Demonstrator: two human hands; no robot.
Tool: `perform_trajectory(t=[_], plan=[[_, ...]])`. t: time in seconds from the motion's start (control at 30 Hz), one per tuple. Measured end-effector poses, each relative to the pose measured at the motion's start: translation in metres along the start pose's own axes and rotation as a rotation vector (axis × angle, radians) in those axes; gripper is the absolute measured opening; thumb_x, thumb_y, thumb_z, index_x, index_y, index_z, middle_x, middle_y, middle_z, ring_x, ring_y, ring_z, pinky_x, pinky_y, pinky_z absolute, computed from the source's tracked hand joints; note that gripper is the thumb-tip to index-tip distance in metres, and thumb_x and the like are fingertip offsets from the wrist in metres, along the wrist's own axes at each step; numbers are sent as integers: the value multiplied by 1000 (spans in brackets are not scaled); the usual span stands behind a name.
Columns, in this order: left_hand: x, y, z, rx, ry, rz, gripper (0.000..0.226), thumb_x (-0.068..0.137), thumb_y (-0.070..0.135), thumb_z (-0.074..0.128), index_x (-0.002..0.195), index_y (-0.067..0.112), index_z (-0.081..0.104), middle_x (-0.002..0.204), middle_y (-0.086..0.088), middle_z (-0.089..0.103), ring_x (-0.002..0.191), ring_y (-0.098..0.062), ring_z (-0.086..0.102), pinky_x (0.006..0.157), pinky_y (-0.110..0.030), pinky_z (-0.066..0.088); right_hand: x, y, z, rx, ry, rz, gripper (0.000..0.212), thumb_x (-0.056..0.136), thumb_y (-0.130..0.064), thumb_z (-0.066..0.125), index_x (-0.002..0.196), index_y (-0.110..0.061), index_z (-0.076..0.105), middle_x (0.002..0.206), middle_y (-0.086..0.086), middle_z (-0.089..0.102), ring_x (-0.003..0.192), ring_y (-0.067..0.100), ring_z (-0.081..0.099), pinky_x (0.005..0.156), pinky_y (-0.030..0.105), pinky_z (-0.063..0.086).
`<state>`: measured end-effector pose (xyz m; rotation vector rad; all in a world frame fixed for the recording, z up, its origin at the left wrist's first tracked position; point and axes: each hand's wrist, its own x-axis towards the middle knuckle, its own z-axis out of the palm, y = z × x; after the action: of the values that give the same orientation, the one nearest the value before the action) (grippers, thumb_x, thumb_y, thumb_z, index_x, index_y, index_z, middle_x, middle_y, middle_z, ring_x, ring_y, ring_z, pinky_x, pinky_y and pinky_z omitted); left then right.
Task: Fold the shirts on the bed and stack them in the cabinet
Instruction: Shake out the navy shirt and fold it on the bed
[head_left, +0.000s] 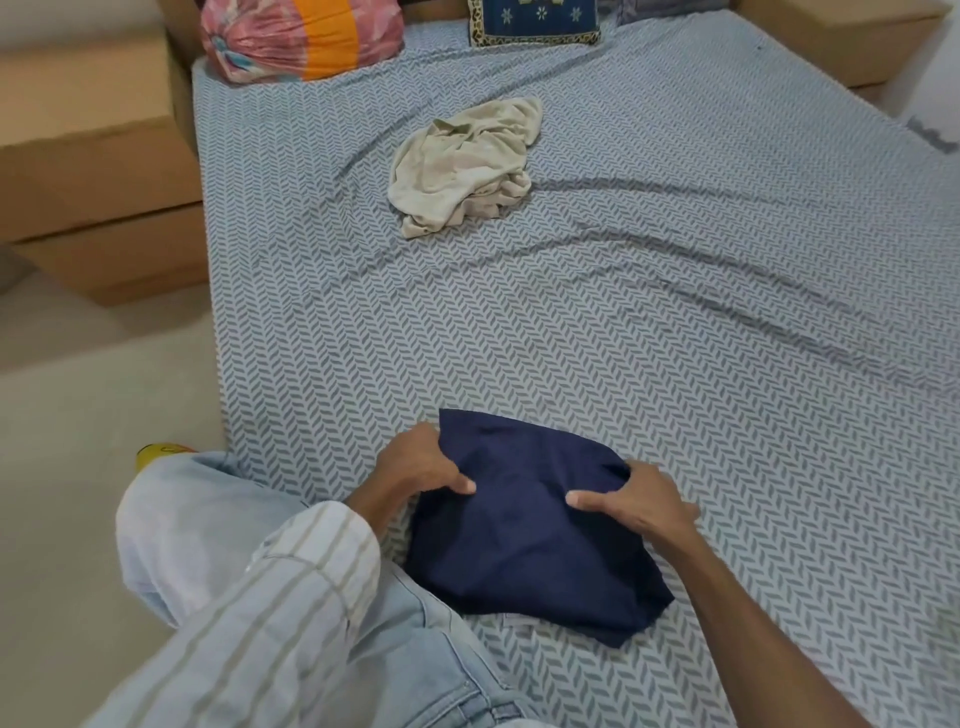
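Note:
A folded navy blue shirt lies on the bed near its front edge. My left hand grips its left side, thumb on top and fingers curled under the cloth. My right hand grips its right side the same way. A crumpled beige shirt lies unfolded farther up the bed, apart from both hands. The cabinet is not in view.
A pink and orange bundle and a blue patterned cushion sit at the head of the bed. Brown wooden ledges flank the bed's left side, another at the far right. My knee in light jeans rests at the bed's front-left corner.

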<state>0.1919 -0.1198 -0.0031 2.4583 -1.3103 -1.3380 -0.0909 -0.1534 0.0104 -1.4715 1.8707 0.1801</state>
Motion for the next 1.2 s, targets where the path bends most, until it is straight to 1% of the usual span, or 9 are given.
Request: perform_trajectory(t=[0.13,0.23,0.5,0.63,0.77,0.83,0.93,1.07,1.2], plan=[[-13,-3,0,-181,-16,110,35,64,23,84,96,16,70,100,-1,74,94,-20,69,87,-36,57,-10,-3,-5,215,-109,-78,52,62,-31,88,105,-19,61,99,-5,67,90,13,64,80,31,52],[-27,-10,-15,-596,-37,183,38,74,-3,77,108,15,71,100,1,77,95,-17,73,89,-37,58,-18,-23,-21,419,-180,-219,34,74,-1,80,89,-25,62,94,-6,69,87,12,66,72,26,53],[-57,-43,-126,-755,333,268,40,67,-14,81,93,16,71,88,1,76,85,-10,73,75,-31,58,-6,-156,-61,407,-178,-685,39,76,8,77,94,-24,68,96,-4,74,91,14,69,78,34,55],[-70,-65,-162,-673,541,265,33,73,-12,78,98,8,69,66,13,70,59,9,64,53,-12,51,1,-208,-55,286,-87,-887,37,80,6,72,108,-18,68,105,8,73,96,18,66,82,41,54],[-77,-98,-150,-203,541,260,33,66,43,63,71,12,70,66,-4,65,69,-14,64,60,-33,48,7,-206,-24,28,-32,-1010,40,82,-6,75,121,-2,68,118,18,69,110,28,64,98,43,49],[-77,-120,-123,-51,434,206,15,66,30,62,69,21,73,71,2,70,79,-20,71,66,-29,50,17,-181,1,-46,-39,-1056,39,72,-25,76,111,-21,75,114,13,73,109,28,68,101,47,48],[-72,-141,-82,218,269,192,41,66,13,54,94,30,79,99,11,74,101,-12,67,89,-30,49,45,-138,37,-292,-99,-1104,44,64,-37,68,101,-59,62,121,-14,67,126,17,58,110,38,31],[-76,-135,-66,431,207,238,47,67,19,59,109,39,69,112,16,63,112,-12,53,103,-46,31,24,-107,48,-489,-85,-1043,55,65,-35,53,117,-49,62,139,-34,30,145,-3,13,114,43,5],[-88,-127,-59,468,150,252,54,63,26,63,115,39,61,111,9,48,112,-16,41,97,-46,28,8,-87,53,-531,73,-1239,73,53,-27,64,124,-45,58,149,-21,38,146,4,25,102,37,18]])
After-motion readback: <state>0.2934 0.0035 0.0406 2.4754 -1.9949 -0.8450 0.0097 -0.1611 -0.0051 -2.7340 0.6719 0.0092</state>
